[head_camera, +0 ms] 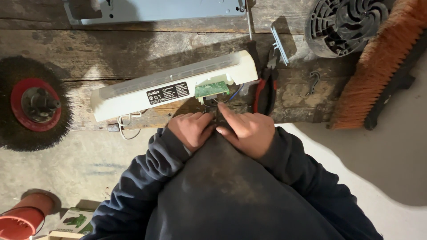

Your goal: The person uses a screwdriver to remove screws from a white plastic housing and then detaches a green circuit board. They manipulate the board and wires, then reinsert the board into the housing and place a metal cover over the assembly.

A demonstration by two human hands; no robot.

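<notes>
Hands pinching wires (212, 105) below green board (211, 89) of white casing (173, 84): left hand (191, 129) curled shut, right hand (246, 132) fingertips closed. Best worked gently; pliers (265, 91) beside.

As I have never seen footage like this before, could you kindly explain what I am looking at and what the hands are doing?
There is one picture, taken by a camera on a person's head, looking down past their dark sweatshirt. The left hand and right hand meet at the edge of a worn wooden bench, fingertips at thin wires beneath a long white plastic housing. A small green circuit board shows at its open end. Whether either hand pinches a wire is too small to tell. Nearby lie red-handled pliers, a round wire brush wheel, a black fan part and an orange-bristled broom head.
</notes>
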